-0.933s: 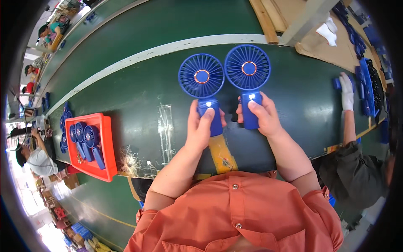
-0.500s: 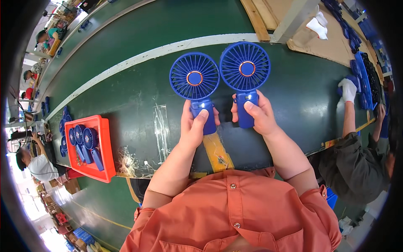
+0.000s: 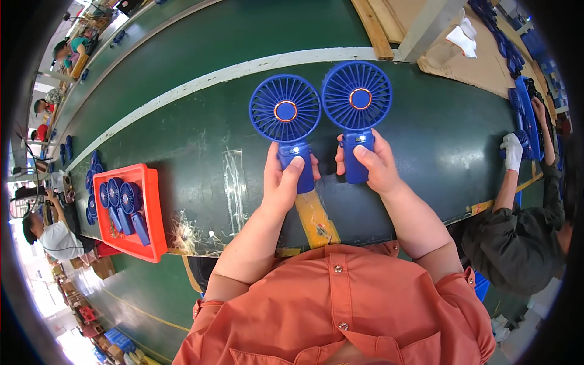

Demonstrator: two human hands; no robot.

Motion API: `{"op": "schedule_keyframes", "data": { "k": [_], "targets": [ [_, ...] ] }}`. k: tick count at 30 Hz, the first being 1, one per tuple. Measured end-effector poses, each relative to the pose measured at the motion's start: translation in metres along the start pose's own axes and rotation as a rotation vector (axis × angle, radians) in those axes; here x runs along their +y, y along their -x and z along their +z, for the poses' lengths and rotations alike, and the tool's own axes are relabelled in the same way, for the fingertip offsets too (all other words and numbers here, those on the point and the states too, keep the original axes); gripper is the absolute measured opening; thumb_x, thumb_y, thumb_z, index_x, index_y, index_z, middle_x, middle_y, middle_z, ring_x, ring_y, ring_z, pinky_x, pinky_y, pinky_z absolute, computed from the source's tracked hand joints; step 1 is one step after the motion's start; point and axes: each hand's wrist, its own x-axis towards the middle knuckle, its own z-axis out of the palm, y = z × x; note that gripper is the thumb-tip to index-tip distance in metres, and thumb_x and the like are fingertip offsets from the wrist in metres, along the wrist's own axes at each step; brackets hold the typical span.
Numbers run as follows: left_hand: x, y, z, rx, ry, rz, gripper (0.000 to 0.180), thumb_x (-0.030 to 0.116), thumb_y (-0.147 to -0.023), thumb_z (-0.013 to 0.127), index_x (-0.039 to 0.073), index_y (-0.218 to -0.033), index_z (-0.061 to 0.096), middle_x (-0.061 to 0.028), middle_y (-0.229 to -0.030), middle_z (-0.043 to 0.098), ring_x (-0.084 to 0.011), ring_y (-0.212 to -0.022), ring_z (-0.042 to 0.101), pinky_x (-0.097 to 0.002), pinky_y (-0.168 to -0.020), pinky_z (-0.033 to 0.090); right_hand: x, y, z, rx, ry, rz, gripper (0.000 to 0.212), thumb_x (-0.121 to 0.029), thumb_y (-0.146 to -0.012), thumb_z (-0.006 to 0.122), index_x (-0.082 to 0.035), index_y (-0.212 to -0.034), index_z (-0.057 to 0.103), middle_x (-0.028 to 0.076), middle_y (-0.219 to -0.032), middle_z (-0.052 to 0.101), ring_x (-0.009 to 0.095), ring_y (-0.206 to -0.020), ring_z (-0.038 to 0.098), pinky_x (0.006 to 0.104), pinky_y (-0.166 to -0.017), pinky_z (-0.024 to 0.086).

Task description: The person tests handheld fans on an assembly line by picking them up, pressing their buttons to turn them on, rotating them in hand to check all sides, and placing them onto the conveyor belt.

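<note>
Gripping one handheld fan each, both hands hold their fans upright over the dark green conveyor belt [image 3: 182,115]. At the far left a red tray [image 3: 152,213] sits on the belt's near edge with several more blue fans [image 3: 118,201] lying in it, well apart from the hands. The left hand [image 3: 283,185] has its fingers closed round the handle of the left fan [image 3: 285,111], the thumb pressed on the handle's front; this fan is deep blue, with a round slatted grille and an orange ring about its hub. Just beside it, grilles almost touching, the right fan [image 3: 357,98] looks the same and stands slightly higher. The right hand [image 3: 374,167] wraps its handle, thumb across the front. A yellow strip [image 3: 316,219] on the belt runs below the hands. Further right, a co-worker's white-gloved hand [image 3: 512,152] rests near a stack of blue parts [image 3: 526,112] at the belt's edge. Both handles are largely hidden by the fingers, and the co-worker's parts are too bent by the rim to make out.
</note>
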Motion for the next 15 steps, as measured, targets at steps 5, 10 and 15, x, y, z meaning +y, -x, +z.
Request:
{"op": "schedule_keyframes", "data": {
  "k": [5, 10, 15],
  "targets": [
    [0.0037, -0.0011, 0.0029, 0.009, 0.046, -0.074, 0.028, 0.018, -0.083, 0.05, 0.002, -0.106, 0.042, -0.014, -0.085, 0.057, -0.0203, -0.065, 0.058, -0.0303, -0.06, 0.048, -0.0025, 0.0018, 0.0012, 0.028, -0.007, 0.022, 0.029, -0.018, -0.086, 0.054, 0.001, -0.108, 0.05, 0.012, -0.086, 0.061, 0.017, -0.068, 0.062, 0.0281, -0.063, 0.052],
    [-0.0001, -0.0033, 0.0017, -0.012, 0.044, -0.056, 0.027, 0.018, -0.085, 0.049, 0.003, -0.107, 0.041, -0.0144, -0.086, 0.057, -0.0209, -0.067, 0.058, -0.0312, -0.061, 0.048, 0.0006, -0.0023, -0.003, 0.02, -0.005, 0.012, 0.029, -0.019, -0.086, 0.053, 0.001, -0.107, 0.049, 0.012, -0.084, 0.06, 0.017, -0.067, 0.061, 0.028, -0.062, 0.051],
    [-0.0012, -0.0046, 0.0014, -0.016, 0.048, -0.068, 0.028, 0.018, -0.085, 0.049, 0.003, -0.107, 0.041, -0.0144, -0.086, 0.056, -0.0212, -0.067, 0.058, -0.0318, -0.062, 0.049, -0.0006, -0.0029, -0.003, 0.031, -0.029, 0.036, 0.029, -0.02, -0.086, 0.054, 0.0, -0.107, 0.049, 0.011, -0.084, 0.06, 0.017, -0.067, 0.061, 0.0278, -0.062, 0.051]
  ]
}}
